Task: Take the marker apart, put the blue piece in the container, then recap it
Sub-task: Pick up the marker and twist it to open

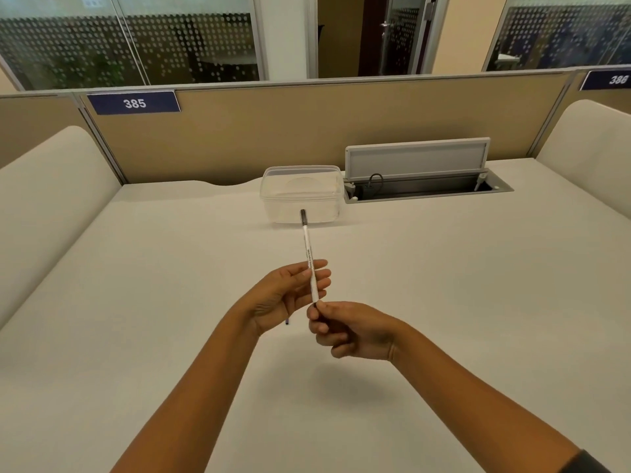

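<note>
A thin white marker (309, 257) with a dark far tip points away from me, above the white desk (444, 268). My left hand (283, 297) curls around its near half. My right hand (345, 327) pinches the marker's near end between thumb and fingers; whatever is at that end is hidden in the grip. A small dark blue piece (287, 322) peeks out from under my left palm. The clear plastic container (302, 194) stands open beyond the marker's tip, near the back of the desk, and looks empty.
An open cable hatch (423, 179) with a raised grey lid sits right of the container. A tan partition (273, 131) closes the back of the desk, and padded cream dividers (51, 186) flank both sides.
</note>
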### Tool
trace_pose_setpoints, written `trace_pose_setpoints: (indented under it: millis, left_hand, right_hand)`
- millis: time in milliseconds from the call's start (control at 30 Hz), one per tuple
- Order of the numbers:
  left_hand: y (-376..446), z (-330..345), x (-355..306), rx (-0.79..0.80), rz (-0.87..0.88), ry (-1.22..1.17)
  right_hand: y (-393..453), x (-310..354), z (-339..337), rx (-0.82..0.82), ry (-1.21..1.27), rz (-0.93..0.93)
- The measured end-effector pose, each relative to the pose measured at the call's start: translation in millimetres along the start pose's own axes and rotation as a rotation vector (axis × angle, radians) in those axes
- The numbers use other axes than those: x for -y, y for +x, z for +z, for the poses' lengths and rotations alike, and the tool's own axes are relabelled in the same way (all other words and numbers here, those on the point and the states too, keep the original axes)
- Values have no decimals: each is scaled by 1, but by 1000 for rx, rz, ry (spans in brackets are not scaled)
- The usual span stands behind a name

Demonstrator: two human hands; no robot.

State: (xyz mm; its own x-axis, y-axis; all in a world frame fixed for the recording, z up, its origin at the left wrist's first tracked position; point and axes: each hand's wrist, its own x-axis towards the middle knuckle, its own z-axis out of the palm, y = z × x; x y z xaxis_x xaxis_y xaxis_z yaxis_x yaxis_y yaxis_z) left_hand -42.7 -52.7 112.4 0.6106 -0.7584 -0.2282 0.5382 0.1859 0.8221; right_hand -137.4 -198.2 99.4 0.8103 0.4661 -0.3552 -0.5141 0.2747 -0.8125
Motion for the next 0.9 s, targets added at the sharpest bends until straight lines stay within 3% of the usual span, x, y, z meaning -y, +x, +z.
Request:
trace_pose_setpoints:
  millis: [67,200,333,467,567,633,700,733,800,900]
  left_hand:
    - [2,4,1,-57,47,10]
    - [5,8,1,-244,212,-9]
    - [6,12,12,-310,227,5]
    - [3,17,26,-324,152,49]
    - [-8,23,51,-492,198,524]
    - [-21,25,66,-541,478,1024]
    - [-24,21,72,-483,851,1464]
    - [-22,18,71,-472,958,1626]
    - [-14,15,66,-555,956,1798]
    - [-5,12,61,-631,795,1795]
  right_hand:
    - [2,-3,2,-96,-133,-30]
    - [7,-6,2,-438,-413,-98]
    - [9,-6,0,-617,-359,-224]
    - [11,-4,-3,-738,-415,-230]
    - [10,-2,-13,-939,-689,-248]
    - [6,0,-18,-1028,-868,-256]
    - [5,3,-21,-1050,-995,-241]
    - [6,5,-22,-1038,-1037,-228]
    - [8,9,-23,-984,-1012,-219]
    - [13,12,-25,-921,-808,-242]
